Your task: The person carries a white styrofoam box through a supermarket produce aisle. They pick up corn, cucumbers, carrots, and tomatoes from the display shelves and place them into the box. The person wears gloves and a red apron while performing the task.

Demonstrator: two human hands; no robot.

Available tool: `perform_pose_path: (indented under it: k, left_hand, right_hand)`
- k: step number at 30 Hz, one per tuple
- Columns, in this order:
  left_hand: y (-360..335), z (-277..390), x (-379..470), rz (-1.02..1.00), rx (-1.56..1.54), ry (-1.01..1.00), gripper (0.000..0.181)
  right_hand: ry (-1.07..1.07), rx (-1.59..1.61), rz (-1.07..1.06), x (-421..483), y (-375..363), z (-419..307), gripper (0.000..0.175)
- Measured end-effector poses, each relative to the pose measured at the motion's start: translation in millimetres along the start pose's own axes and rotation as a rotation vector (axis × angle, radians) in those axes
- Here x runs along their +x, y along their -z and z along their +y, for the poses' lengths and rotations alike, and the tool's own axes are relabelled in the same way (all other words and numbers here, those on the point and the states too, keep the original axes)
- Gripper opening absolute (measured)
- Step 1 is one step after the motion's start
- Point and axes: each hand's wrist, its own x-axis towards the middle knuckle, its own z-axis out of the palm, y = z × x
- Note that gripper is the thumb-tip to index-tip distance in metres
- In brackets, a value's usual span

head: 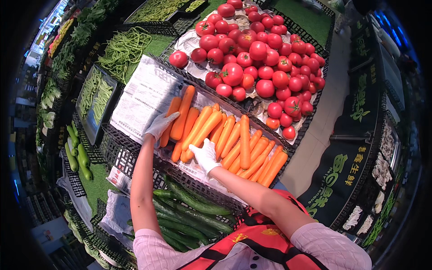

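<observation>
Both my hands wear white gloves and reach over a row of orange carrots (233,135) in a black plastic crate lined with printed paper (141,98). My left hand (161,125) lies against the outermost carrots (172,116) at the row's left end, its fingertips touching them; whether it grips one I cannot tell. My right hand (205,156) rests lower, near the middle of the row, with its thumb spread from the fingers and touching the carrots; its palm side is hidden. Several carrots lie side by side, and one (245,141) lies across others to the right.
Red tomatoes (258,50) fill a paper-lined crate beyond the carrots. Cucumbers (189,216) lie in a crate close to my body. Green beans (125,50), a metal tray of bean pods (96,96) and light green gourds (79,155) are at the left. A floor aisle (312,145) runs at the right.
</observation>
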Motion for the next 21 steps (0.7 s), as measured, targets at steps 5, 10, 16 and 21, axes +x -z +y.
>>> perform_pose_path:
  k: [5, 10, 16, 21]
  left_hand:
    - [4, -9, 6, -0.022, 0.038, -0.162, 0.064]
    - [6, -26, 24, 0.1, 0.334, -0.279, 0.08]
    - [14, -36, 24, -0.065, 0.091, -0.234, 0.078]
    - [26, -38, -4, -0.188, -0.015, 0.004, 0.067]
  right_hand:
    - [-0.045, 0.129, -0.093, 12, -9, -17, 0.069]
    - [-0.302, 0.55, -0.019, 25, -30, -39, 0.07]
    - [-0.206, 0.672, -0.005, 21, -25, -40, 0.058]
    - [-0.347, 0.677, -0.197, -3, -8, -29, 0.047]
